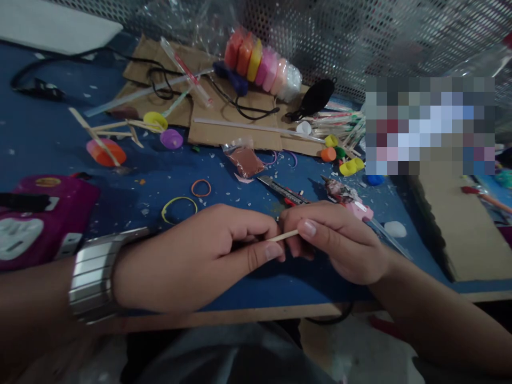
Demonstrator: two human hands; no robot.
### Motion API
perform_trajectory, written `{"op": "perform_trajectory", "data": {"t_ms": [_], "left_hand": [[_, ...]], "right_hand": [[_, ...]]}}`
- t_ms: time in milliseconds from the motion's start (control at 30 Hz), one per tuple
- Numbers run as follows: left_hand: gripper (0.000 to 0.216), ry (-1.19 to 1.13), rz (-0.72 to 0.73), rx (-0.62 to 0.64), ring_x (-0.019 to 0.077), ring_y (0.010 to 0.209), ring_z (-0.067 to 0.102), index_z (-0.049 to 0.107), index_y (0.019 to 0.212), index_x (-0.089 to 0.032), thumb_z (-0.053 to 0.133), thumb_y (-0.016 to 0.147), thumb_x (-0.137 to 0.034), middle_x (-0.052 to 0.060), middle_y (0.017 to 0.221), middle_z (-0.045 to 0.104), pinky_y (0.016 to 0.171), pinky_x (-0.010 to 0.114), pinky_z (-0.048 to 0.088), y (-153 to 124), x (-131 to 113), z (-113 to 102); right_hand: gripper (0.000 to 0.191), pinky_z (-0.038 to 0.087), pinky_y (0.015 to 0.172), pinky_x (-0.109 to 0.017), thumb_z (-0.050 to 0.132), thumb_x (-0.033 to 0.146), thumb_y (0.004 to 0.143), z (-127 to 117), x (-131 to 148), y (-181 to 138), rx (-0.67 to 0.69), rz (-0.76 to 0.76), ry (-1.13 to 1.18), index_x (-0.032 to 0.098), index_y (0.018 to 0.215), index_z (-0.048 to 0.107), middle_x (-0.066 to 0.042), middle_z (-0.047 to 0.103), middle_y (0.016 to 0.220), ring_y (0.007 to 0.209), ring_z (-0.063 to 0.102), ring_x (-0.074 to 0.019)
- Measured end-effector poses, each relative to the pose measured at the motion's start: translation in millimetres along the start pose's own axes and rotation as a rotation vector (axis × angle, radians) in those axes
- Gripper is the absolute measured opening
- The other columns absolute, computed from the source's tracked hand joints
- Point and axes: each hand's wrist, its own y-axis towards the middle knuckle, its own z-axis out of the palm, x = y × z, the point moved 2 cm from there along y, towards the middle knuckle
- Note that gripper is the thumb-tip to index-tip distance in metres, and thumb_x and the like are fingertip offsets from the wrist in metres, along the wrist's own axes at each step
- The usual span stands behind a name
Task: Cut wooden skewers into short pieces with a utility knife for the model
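Observation:
A short, thin wooden stick [285,235] is pinched between my two hands over the front of the blue table. My left hand [216,245], with a silver watch [94,277] at its wrist, grips one end between thumb and fingers. The other end sits under the thumb of my right hand [336,240], whose fingers are curled. Just beyond my hands lies a utility knife [280,188] with its blade out. A yellow rubber band [179,209] and an orange rubber band [200,188] rest near my left hand.
Pieces of cardboard [236,136] lie at the back, with colourful clay packs [256,61] on them. A small bag of brown material [246,160] is in the middle. At left stands a purple device [60,213]; at right, a cardboard piece [460,224]. Bundled sticks [336,125] lie back right.

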Motion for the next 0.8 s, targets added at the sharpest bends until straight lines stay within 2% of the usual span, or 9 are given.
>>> {"op": "perform_trajectory", "data": {"t_ms": [100,400,567,667,733,800], "left_hand": [[0.029,-0.010,0.003,0.016,0.0129,0.071,0.061,0.070,0.084,-0.023,0.059,0.109,-0.035,-0.005,0.079,0.067,0.067,0.023,0.050,-0.3,1.0,0.4],[0.025,-0.075,-0.026,0.060,0.0150,0.084,0.067,0.074,0.099,-0.026,0.053,0.110,-0.033,-0.004,0.091,0.074,0.078,0.023,0.055,0.3,-1.9,3.0],[0.026,-0.096,-0.077,0.112,0.0100,0.067,0.054,0.073,0.099,-0.023,0.054,0.112,-0.036,-0.006,0.081,0.065,0.069,0.020,0.050,-0.5,-3.1,1.5],[0.026,-0.046,-0.053,0.125,0.0104,0.077,0.061,0.074,0.101,-0.023,0.054,0.112,-0.036,-0.006,0.086,0.068,0.074,0.019,0.051,-0.3,-4.0,0.7],[0.028,0.015,-0.056,0.141,0.0110,0.085,0.066,0.075,0.099,-0.023,0.052,0.112,-0.034,-0.005,0.093,0.074,0.078,0.019,0.051,-0.6,-4.4,1.4],[0.033,0.071,-0.078,0.172,0.0110,0.080,0.066,0.074,0.092,-0.024,0.049,0.112,-0.033,-0.006,0.089,0.075,0.075,0.020,0.049,-1.5,-4.5,2.8]], "right_hand": [[0.039,0.043,0.061,-0.028,0.052,0.039,0.116,-0.2,-0.2,-0.9,0.008,0.012,0.002,0.019,0.086,0.067,0.000,0.062,0.077,0.065,0.054,-0.0125],[0.039,0.043,0.061,-0.025,0.051,0.038,0.117,0.7,3.5,-2.2,0.027,0.031,0.058,0.018,0.085,0.065,0.002,0.057,0.075,0.064,0.053,-0.0102],[0.040,0.041,0.058,-0.023,0.050,0.035,0.117,3.3,1.2,-3.2,0.030,0.042,0.146,0.018,0.084,0.062,0.002,0.057,0.077,0.062,0.051,-0.0085],[0.040,0.043,0.065,-0.024,0.050,0.034,0.116,2.3,1.4,-2.0,0.019,-0.026,0.036,0.017,0.083,0.062,0.000,0.061,0.076,0.067,0.054,-0.0104],[0.040,0.045,0.071,-0.026,0.052,0.036,0.115,2.1,3.1,-0.4,0.066,-0.065,-0.037,0.017,0.081,0.063,-0.003,0.066,0.078,0.073,0.060,-0.0128],[0.042,0.046,0.071,-0.026,0.052,0.039,0.114,2.8,4.5,1.1,0.145,-0.041,-0.062,0.016,0.081,0.063,-0.005,0.067,0.079,0.074,0.061,-0.0136]]}}
